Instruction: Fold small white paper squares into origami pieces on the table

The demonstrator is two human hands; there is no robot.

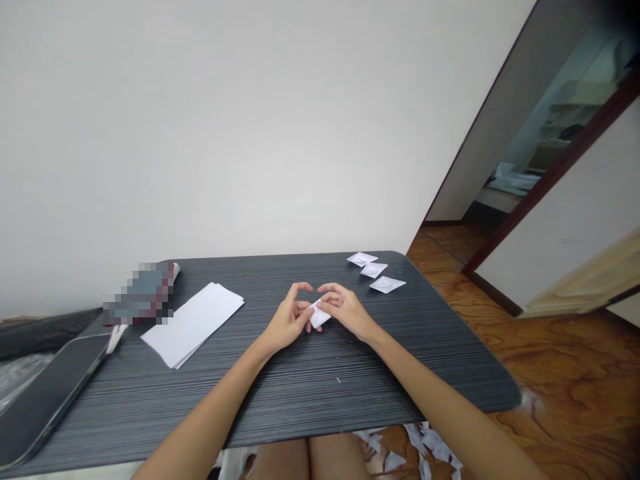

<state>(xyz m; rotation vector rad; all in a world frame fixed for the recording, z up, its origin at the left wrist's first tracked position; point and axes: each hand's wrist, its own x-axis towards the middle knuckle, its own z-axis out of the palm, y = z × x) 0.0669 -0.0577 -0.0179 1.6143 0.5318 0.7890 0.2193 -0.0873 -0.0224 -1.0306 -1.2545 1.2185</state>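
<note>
Between my two hands, just above the middle of the dark table [280, 393], is a small folded piece of white paper [321, 316]. My left hand [290, 320] pinches its left side with the thumb on top, the index finger arched above. On the other side my right hand [345, 309] grips the upper right edge, thumb pressed on the paper. Some fingertips of both hands are hidden beneath it. At the far right of the table lie three folded white paper pieces, one [387, 285] nearer me than the other two [362, 259].
A stack of white paper sheets [195, 323] lies to the left. Beyond it are a pixelated item [143, 293] and a dark, flat phone-like object [55, 393] along the left edge. White paper scraps [425, 447] litter the floor below the table's front edge. A wall rises behind.
</note>
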